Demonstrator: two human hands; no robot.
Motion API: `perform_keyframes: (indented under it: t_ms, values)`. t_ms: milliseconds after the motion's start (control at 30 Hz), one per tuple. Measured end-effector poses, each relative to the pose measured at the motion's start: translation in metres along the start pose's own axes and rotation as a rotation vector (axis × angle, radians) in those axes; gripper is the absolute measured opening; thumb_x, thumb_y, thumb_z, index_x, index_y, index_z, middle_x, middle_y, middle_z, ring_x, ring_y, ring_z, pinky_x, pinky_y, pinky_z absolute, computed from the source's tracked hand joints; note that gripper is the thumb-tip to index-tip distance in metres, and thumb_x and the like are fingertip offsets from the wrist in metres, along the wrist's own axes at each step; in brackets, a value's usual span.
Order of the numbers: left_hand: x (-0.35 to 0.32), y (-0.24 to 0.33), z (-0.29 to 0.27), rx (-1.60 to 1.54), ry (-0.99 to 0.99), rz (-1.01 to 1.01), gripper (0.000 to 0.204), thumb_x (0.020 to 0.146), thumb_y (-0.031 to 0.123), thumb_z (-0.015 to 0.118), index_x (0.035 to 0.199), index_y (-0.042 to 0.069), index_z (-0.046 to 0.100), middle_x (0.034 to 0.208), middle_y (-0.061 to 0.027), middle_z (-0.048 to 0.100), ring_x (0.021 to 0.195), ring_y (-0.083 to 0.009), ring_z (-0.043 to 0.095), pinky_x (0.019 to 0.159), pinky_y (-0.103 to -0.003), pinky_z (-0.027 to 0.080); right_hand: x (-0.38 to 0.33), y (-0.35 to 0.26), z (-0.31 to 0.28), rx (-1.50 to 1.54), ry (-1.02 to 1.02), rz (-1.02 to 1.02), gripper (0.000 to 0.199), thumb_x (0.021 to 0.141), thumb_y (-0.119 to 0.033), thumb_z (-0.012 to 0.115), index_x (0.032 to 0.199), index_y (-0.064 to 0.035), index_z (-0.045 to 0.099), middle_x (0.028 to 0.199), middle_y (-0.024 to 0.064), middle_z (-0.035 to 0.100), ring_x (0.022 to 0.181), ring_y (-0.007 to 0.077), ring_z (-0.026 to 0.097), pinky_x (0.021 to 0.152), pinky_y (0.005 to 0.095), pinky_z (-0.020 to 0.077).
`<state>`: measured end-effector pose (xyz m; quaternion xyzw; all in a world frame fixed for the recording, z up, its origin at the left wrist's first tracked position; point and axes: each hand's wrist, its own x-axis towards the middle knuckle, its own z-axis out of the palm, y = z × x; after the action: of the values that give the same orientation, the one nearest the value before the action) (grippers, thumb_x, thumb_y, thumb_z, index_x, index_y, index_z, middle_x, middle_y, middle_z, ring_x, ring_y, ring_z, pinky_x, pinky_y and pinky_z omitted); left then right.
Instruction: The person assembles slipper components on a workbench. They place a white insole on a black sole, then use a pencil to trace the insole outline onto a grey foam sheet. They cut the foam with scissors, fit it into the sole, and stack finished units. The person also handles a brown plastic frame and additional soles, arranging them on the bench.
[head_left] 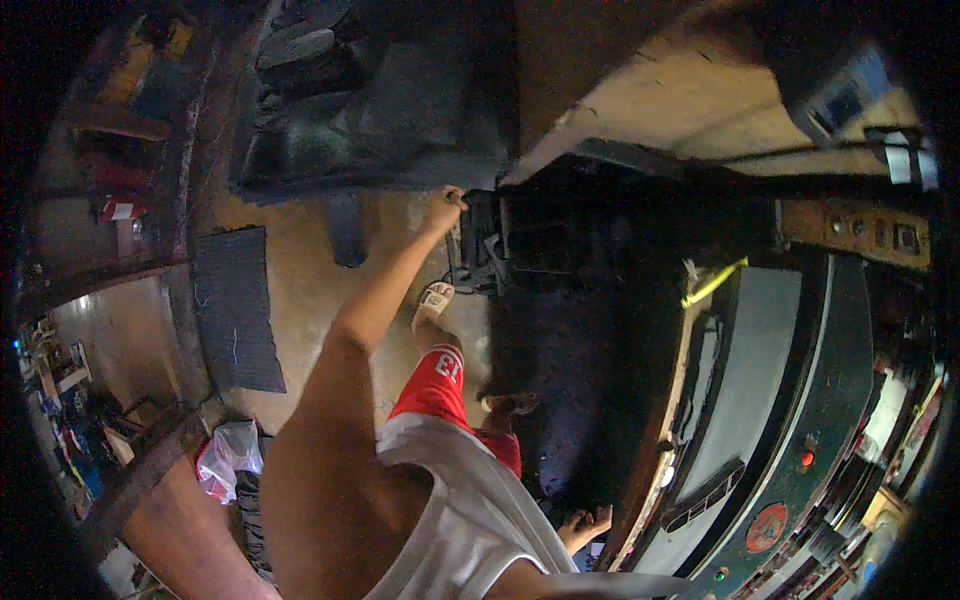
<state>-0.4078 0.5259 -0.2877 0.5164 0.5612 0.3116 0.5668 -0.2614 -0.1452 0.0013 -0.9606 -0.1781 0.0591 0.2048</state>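
My left arm stretches far forward. At its end my left hand (450,207) is closed at the front edge of a dark, cloth-covered bed or couch (420,125). Whatever its fingers hold is too small and dark to make out. Just beyond and below that hand stand dark, narrow upright objects (480,240) by the shadow's edge. Low in the view, my right hand (585,527) hangs beside a tall grey-and-dark cabinet-like unit (745,380). Its fingers are loosely bent and apart, with nothing seen in them.
A dark ribbed mat (240,310) lies on the brown floor (310,290) to the left. A clear plastic bag (230,455) sits near a brown wooden surface (180,510). Deep shadow covers the floor right of my legs. A yellow strip (715,283) sticks out atop the unit.
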Motion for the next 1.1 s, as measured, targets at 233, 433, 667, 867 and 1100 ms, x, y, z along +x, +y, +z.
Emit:
perform_keyframes:
  t_ms: [233, 433, 667, 867, 1100]
  values:
    - [0.169, -0.075, -0.015, -0.775, 0.339, -0.712, 0.032, 0.096, 0.031, 0.070, 0.120, 0.011, 0.064, 0.104, -0.0111, 0.063, 0.086, -0.0273, 0.065, 0.061, -0.040, 0.056, 0.023, -0.061, -0.006, 0.059, -0.190, 0.152, 0.065, 0.084, 0.005, 0.057, 0.146, -0.0059, 0.041, 0.139, 0.0162, 0.048, 0.119, 0.0286, 0.052, 0.099, 0.0393, 0.0446]
    - [0.195, -0.069, -0.018, -1.097, 0.390, -0.879, 0.030, 0.091, 0.036, 0.079, 0.109, 0.015, 0.068, 0.101, -0.0062, 0.056, 0.083, -0.0248, 0.052, 0.065, -0.041, 0.050, 0.033, -0.059, -0.009, -0.072, -0.256, -0.028, 0.069, 0.084, 0.003, 0.060, 0.148, -0.0087, 0.037, 0.136, 0.0141, 0.049, 0.120, 0.0257, 0.052, 0.096, 0.0364, 0.0475]
    - [0.203, -0.037, -0.042, -0.989, 0.240, -0.639, 0.042, 0.083, 0.050, 0.081, 0.105, 0.018, 0.064, 0.083, -0.0032, 0.051, 0.070, -0.0228, 0.046, 0.065, -0.047, 0.045, 0.011, -0.020, 0.018, -0.018, -0.267, -0.083, 0.080, 0.082, -0.002, 0.069, 0.152, -0.0018, 0.030, 0.143, 0.0207, 0.045, 0.129, 0.0341, 0.047, 0.109, 0.0452, 0.0414]
    - [0.058, 0.025, -0.062, -0.523, 0.121, -0.173, 0.042, 0.090, 0.013, 0.064, 0.130, 0.001, 0.062, 0.127, -0.0144, 0.064, 0.112, -0.0268, 0.062, 0.094, -0.041, 0.053, 0.041, 0.021, -0.022, -0.262, 0.108, 0.077, 0.060, 0.095, -0.013, 0.064, 0.147, 0.0033, 0.040, 0.145, 0.0318, 0.043, 0.134, 0.0499, 0.041, 0.116, 0.0501, 0.0324]
    - [-0.271, 0.188, -0.045, -0.055, 0.129, -0.037, 0.059, 0.085, 0.022, 0.070, 0.133, -0.010, 0.056, 0.123, -0.0180, 0.063, 0.113, -0.0293, 0.058, 0.099, -0.043, 0.046, 0.145, 0.104, -0.120, -0.177, 0.731, 0.158, 0.043, 0.090, -0.016, 0.070, 0.128, -0.0008, 0.056, 0.123, 0.0243, 0.056, 0.121, 0.0408, 0.052, 0.106, 0.0478, 0.0412]
